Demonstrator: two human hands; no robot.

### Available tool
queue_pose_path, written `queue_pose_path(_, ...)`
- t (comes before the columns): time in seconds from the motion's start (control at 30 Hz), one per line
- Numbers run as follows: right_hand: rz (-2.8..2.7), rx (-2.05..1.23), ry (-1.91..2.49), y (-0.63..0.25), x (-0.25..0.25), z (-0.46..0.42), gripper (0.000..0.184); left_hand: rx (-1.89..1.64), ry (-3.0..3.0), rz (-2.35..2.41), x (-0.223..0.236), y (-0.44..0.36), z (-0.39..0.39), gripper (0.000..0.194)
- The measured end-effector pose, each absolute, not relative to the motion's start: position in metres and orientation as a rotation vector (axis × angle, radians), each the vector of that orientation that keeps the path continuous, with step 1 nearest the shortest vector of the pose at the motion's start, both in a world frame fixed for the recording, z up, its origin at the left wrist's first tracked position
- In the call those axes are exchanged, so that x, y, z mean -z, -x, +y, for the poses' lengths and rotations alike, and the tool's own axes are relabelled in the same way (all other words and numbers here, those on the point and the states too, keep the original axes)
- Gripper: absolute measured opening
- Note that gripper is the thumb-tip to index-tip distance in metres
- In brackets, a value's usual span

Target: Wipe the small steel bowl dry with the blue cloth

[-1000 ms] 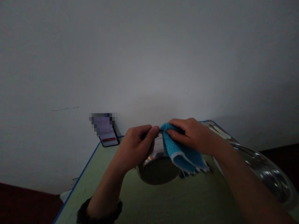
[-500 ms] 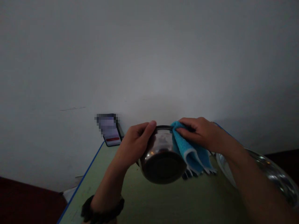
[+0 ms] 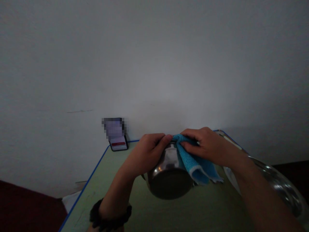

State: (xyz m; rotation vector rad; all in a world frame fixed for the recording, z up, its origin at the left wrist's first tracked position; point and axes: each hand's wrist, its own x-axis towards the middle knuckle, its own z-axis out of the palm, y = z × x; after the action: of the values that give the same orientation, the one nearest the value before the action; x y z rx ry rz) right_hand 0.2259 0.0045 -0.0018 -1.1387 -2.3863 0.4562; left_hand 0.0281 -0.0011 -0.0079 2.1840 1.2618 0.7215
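A small steel bowl (image 3: 167, 175) is held up over the table, tilted with its dark base towards me. My left hand (image 3: 147, 153) grips its rim from the left, thumb over the top edge. My right hand (image 3: 205, 145) presses a blue cloth (image 3: 195, 162) with a white border against the bowl's right side and rim, fingers closed on the cloth. The cloth's loose end hangs down to the right. A dark band sits on my left wrist.
A pale green table (image 3: 116, 190) with a blue edge runs up to a white wall. A phone (image 3: 117, 141) leans against the wall at the table's back left. A large steel bowl (image 3: 275, 185) lies at the right, partly behind my right forearm.
The bowl has tipped and sunk a little, and my right hand has slid the cloth leftwards along the rim towards my left thumb.
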Motion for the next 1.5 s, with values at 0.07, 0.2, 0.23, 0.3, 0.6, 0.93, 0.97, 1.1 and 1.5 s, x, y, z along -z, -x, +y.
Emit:
queue_pose_path(0.07, -2.396, -0.389, 1.112, -0.225, 0.000, 0.001, 0.017, -0.721, -2.166, 1.239, 0.008, -0.026, -0.001, 0.042)
queue_pose_path(0.2, -2.428, -0.301, 1.117, -0.221, -0.004, -0.004, 0.018, -0.689, -2.170, 1.188, 0.006, -0.022, -0.001, 0.041)
queue_pose_path(0.23, -2.439, -0.306, 1.144, -0.221, -0.004, -0.005, 0.019, -0.673, -2.171, 1.176, 0.005, -0.020, -0.002, 0.040)
queue_pose_path(0.3, -2.460, -0.325, 1.191, -0.220, -0.005, -0.006, 0.020, -0.616, -2.180, 1.159, 0.002, -0.017, -0.005, 0.040)
queue_pose_path(0.6, -2.496, -0.300, 1.230, -0.220, -0.006, -0.006, 0.018, -0.469, -2.413, 1.315, -0.008, -0.016, -0.016, 0.035)
queue_pose_path(0.93, -2.483, -0.383, 1.239, -0.222, -0.007, -0.006, 0.018, -0.378, -2.433, 1.371, -0.008, -0.024, -0.016, 0.037)
queue_pose_path(0.97, -2.486, -0.383, 1.234, -0.222, -0.007, -0.006, 0.018, -0.365, -2.431, 1.367, -0.008, -0.024, -0.016, 0.038)
queue_pose_path(1.1, -2.496, -0.351, 1.214, -0.222, -0.007, -0.007, 0.020, -0.363, -2.421, 1.342, -0.009, -0.025, -0.016, 0.036)
queue_pose_path(1.5, -2.479, -0.221, 1.160, -0.216, -0.008, -0.008, 0.023, -0.558, -2.418, 1.253, -0.011, -0.022, -0.014, 0.030)
